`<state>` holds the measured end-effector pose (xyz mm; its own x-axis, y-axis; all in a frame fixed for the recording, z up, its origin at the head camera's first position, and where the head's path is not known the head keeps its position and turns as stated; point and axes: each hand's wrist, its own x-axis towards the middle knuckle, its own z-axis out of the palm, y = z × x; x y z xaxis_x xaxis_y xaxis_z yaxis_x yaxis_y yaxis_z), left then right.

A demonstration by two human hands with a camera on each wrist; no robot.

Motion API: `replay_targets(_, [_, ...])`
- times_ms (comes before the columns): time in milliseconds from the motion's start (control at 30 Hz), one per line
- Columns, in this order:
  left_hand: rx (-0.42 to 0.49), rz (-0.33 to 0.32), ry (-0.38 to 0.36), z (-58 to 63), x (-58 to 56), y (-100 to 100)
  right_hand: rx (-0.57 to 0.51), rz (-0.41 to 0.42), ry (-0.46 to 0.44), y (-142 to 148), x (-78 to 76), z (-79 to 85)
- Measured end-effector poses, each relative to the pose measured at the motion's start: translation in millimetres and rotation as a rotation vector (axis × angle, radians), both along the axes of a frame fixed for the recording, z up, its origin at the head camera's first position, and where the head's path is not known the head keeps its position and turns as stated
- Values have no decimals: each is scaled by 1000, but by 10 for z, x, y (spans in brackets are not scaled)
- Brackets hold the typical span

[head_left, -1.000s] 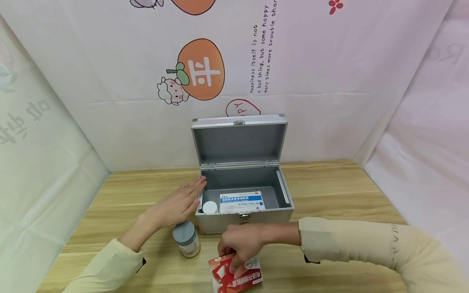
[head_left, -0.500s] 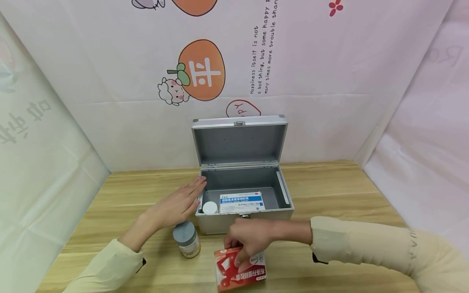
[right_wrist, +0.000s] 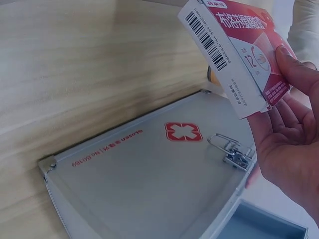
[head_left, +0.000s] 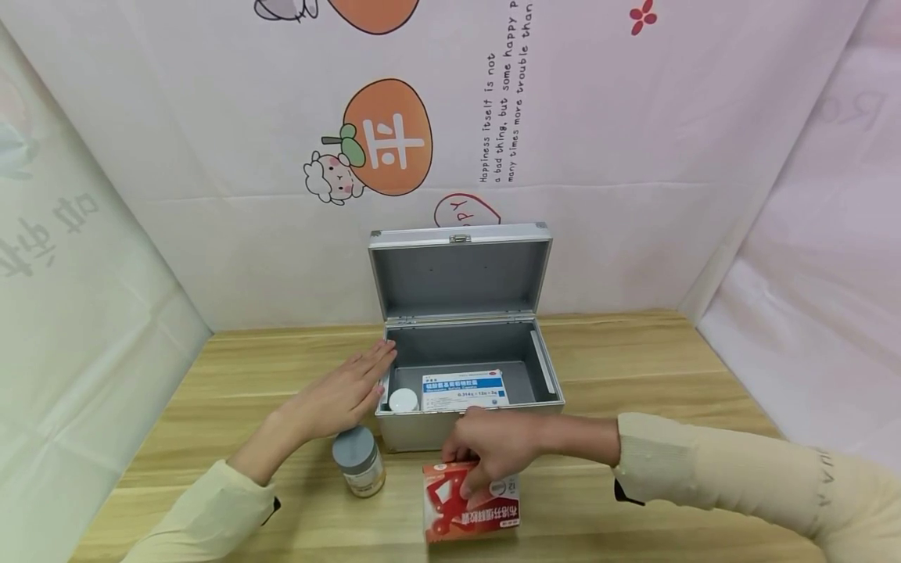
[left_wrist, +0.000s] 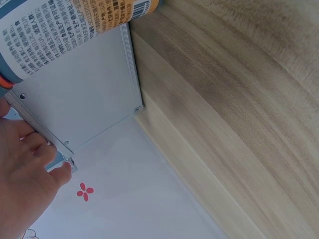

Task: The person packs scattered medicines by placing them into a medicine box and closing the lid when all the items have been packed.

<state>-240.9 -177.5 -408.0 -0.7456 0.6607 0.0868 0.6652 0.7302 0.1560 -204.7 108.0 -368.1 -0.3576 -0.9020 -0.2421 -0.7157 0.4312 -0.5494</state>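
Observation:
My right hand [head_left: 493, 446] pinches a red-and-white medicine box [head_left: 468, 504] between thumb and fingers, in front of the metal case [head_left: 422, 432]. In the right wrist view the same medicine box [right_wrist: 244, 50] shows its barcode side, beside the case's front latch [right_wrist: 234, 152]. My left hand [head_left: 345, 395] rests with straight fingers on the left rim of the case. Its lid [head_left: 461, 277] stands up at the back. Inside lie a blue-and-white medicine box [head_left: 464, 389] and a white-capped bottle [head_left: 403, 400] along the front wall.
A jar with a grey lid [head_left: 357, 460] stands on the wooden table [head_left: 633, 367], left of the case and below my left hand. Behind the table hangs a printed white cloth [head_left: 598, 156], with more cloth at both sides.
My right hand has moved forward and slightly right with the red-and-white medicine box, closer to the case front. My left hand has stayed on the rim.

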Motion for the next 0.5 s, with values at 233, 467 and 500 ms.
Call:
replay_targets(233, [-5, 0, 6, -7, 4, -7, -24, -27, 21, 55, -25, 75])
replay_targets(467, [-1, 5, 3, -2, 4, -2, -40, -47, 8, 108, -40, 151])
replay_targets(500, [-1, 6, 3, -3, 3, -2, -39, -52, 2, 113, -39, 162])
